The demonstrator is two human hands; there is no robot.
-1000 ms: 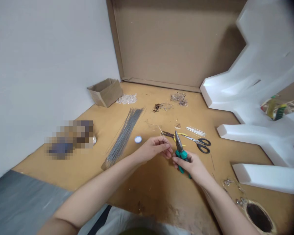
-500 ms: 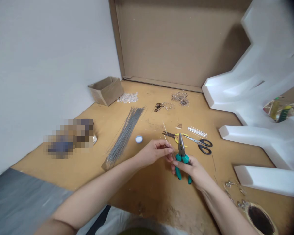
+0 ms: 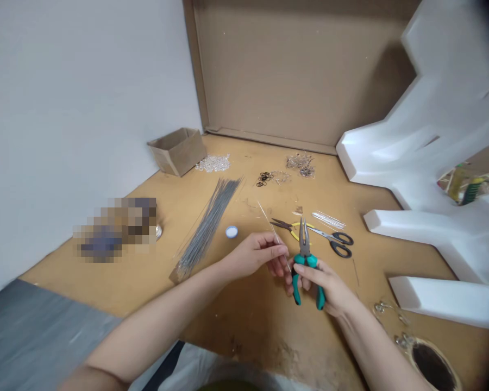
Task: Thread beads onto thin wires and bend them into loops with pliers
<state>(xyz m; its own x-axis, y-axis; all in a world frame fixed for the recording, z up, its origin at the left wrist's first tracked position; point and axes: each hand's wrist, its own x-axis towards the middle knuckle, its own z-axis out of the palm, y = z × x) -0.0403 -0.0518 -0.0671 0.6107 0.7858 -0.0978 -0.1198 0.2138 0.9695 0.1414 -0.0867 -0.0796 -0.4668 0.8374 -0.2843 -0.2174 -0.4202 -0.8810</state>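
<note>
My left hand (image 3: pixel 264 255) pinches a thin metal wire (image 3: pixel 268 221), which slants up and left out of its fingers. Close on its right, my right hand (image 3: pixel 324 279) holds teal-handled long-nose pliers (image 3: pixel 305 255), their jaws pointing up and slightly parted. The wire's lower end comes near the pliers' handles and my right fingertips. Beyond the hands lie yellow-handled pliers (image 3: pixel 294 231) and black-handled scissors (image 3: pixel 339 243). A small blue-rimmed white cap (image 3: pixel 231 232) lies left of my left hand.
A bundle of grey wires (image 3: pixel 212 222) lies left of centre. Behind are a cardboard box (image 3: pixel 178 152), clear beads (image 3: pixel 214 163), black rings (image 3: pixel 264 179) and small metal pieces (image 3: pixel 300 163). White foam (image 3: pixel 440 298) borders the right; short silvery rods (image 3: pixel 328 220) lie nearby.
The pliers' jaws have parted and the pliers have shifted slightly right. The wire in my left hand now leans further left. The fingers of my right hand have spread a little.
</note>
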